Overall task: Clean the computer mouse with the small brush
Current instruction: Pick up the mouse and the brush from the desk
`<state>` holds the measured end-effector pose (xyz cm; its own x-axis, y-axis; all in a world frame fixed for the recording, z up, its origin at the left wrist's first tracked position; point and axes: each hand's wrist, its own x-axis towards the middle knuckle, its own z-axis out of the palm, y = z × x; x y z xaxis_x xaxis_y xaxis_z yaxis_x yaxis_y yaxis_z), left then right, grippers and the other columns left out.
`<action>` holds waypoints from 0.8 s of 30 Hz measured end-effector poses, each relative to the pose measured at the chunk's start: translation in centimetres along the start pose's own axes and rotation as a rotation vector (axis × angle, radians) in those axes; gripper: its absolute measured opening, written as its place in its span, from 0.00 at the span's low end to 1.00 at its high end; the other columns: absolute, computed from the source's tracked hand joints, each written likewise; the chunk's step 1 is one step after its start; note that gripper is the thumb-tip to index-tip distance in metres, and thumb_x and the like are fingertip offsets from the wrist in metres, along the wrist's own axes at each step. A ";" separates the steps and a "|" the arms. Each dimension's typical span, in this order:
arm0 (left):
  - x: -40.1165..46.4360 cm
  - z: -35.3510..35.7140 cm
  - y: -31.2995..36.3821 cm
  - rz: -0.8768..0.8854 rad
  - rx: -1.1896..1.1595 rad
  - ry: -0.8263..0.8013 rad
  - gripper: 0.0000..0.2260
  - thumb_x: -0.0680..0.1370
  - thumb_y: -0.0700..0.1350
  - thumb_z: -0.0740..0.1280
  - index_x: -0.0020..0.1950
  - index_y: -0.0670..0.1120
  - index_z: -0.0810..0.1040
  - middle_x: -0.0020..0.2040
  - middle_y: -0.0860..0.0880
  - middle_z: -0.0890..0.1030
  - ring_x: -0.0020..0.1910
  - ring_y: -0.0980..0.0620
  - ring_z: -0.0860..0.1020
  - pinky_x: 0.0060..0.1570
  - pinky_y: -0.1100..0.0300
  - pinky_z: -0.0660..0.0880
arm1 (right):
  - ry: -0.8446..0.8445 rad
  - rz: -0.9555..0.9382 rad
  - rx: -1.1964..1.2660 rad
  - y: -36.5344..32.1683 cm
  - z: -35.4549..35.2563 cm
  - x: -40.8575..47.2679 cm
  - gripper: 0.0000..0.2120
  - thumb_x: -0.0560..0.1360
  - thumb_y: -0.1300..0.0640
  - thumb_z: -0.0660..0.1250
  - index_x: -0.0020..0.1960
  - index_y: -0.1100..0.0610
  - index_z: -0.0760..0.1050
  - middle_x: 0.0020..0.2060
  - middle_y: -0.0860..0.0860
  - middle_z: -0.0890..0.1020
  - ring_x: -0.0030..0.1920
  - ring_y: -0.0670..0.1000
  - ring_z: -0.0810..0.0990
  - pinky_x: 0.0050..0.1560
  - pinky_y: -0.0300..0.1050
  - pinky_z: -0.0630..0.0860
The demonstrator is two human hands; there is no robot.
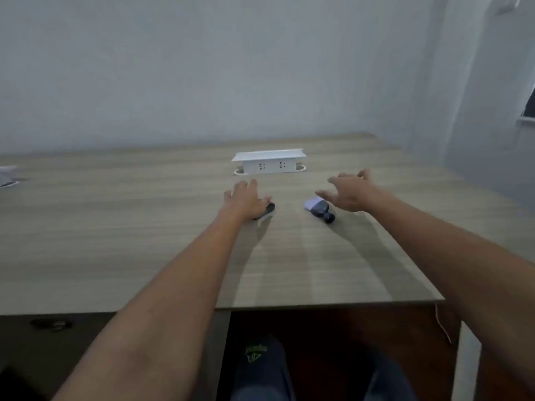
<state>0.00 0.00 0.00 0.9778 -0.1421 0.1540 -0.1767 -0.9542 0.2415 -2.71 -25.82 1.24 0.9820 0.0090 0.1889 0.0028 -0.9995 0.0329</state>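
Note:
A dark computer mouse (267, 210) lies on the wooden table (144, 227), mostly hidden under my left hand (246, 201), which rests on top of it with fingers curved over it. To its right lies the small brush (318, 209), with a pale head and a dark handle end. My right hand (348, 192) hovers just above and right of the brush, fingers spread, holding nothing.
A white pop-up socket box (269, 163) stands on the table just beyond both hands. A pale object (8, 176) lies at the far left edge. The table's near edge (333, 304) runs above my knees; a wall stands behind.

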 end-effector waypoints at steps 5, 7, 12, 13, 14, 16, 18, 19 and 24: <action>-1.0 1.7 -1.1 -0.030 -0.098 0.032 0.29 0.80 0.60 0.59 0.74 0.44 0.64 0.74 0.42 0.68 0.74 0.43 0.66 0.71 0.44 0.59 | 0.044 -0.025 -0.027 0.0 1.7 -0.8 0.34 0.78 0.30 0.52 0.56 0.56 0.82 0.56 0.54 0.81 0.58 0.54 0.76 0.61 0.54 0.60; -1.1 2.3 -1.5 -0.039 -0.122 0.034 0.27 0.79 0.60 0.61 0.71 0.44 0.66 0.71 0.42 0.70 0.71 0.42 0.69 0.69 0.45 0.61 | 0.039 -0.040 -0.036 -0.2 2.2 -0.9 0.33 0.76 0.30 0.54 0.49 0.56 0.84 0.50 0.53 0.81 0.54 0.54 0.77 0.56 0.53 0.59; -1.2 2.9 -2.0 -0.052 -0.150 0.048 0.24 0.79 0.57 0.62 0.68 0.43 0.68 0.67 0.42 0.72 0.66 0.40 0.73 0.66 0.46 0.64 | 0.053 -0.048 -0.033 -0.3 3.1 -1.3 0.29 0.75 0.33 0.61 0.45 0.59 0.81 0.43 0.53 0.82 0.49 0.55 0.78 0.51 0.52 0.59; -1.1 2.9 -2.1 -0.048 -0.156 0.056 0.23 0.79 0.57 0.62 0.68 0.42 0.69 0.67 0.42 0.72 0.66 0.40 0.73 0.66 0.46 0.64 | 0.067 -0.050 -0.021 -0.2 3.2 -1.2 0.27 0.75 0.35 0.62 0.45 0.60 0.80 0.43 0.53 0.82 0.49 0.55 0.78 0.51 0.52 0.59; -1.0 2.9 -2.1 -0.046 -0.160 0.062 0.23 0.80 0.57 0.63 0.67 0.42 0.69 0.67 0.42 0.73 0.66 0.40 0.73 0.65 0.46 0.65 | 0.073 -0.049 -0.006 -0.1 3.3 -1.1 0.25 0.75 0.37 0.63 0.45 0.60 0.80 0.43 0.53 0.82 0.49 0.55 0.78 0.50 0.51 0.59; -0.6 2.9 -2.3 -0.038 -0.168 0.074 0.21 0.79 0.56 0.63 0.64 0.42 0.71 0.65 0.42 0.74 0.64 0.40 0.74 0.62 0.46 0.66 | 0.061 -0.050 0.046 0.1 3.6 -0.9 0.22 0.75 0.42 0.65 0.46 0.62 0.80 0.43 0.55 0.83 0.48 0.57 0.79 0.48 0.49 0.61; -0.3 2.8 -2.3 -0.028 -0.173 0.080 0.19 0.79 0.55 0.64 0.61 0.42 0.72 0.63 0.41 0.75 0.62 0.40 0.74 0.60 0.47 0.68 | 0.034 -0.056 0.140 0.3 3.6 -0.7 0.20 0.74 0.46 0.67 0.45 0.66 0.79 0.42 0.59 0.84 0.45 0.59 0.80 0.44 0.49 0.67; -0.2 2.7 -2.3 -0.025 -0.176 0.081 0.19 0.79 0.55 0.64 0.60 0.42 0.72 0.62 0.41 0.75 0.61 0.40 0.75 0.59 0.48 0.68 | 0.025 -0.057 0.185 0.4 3.6 -0.6 0.20 0.73 0.48 0.68 0.44 0.68 0.78 0.41 0.61 0.83 0.41 0.59 0.79 0.40 0.48 0.68; 0.1 2.7 -2.2 0.005 -0.187 0.076 0.17 0.77 0.54 0.66 0.56 0.41 0.73 0.59 0.41 0.77 0.58 0.40 0.75 0.55 0.49 0.70 | 0.017 -0.085 0.209 0.6 3.1 -0.7 0.15 0.69 0.57 0.68 0.30 0.62 0.66 0.30 0.60 0.73 0.33 0.56 0.68 0.34 0.47 0.63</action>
<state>0.77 1.35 -3.06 0.9668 -0.1194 0.2259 -0.2061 -0.8871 0.4130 -2.79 -26.53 -1.93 0.9732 0.0926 0.2104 0.1265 -0.9799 -0.1541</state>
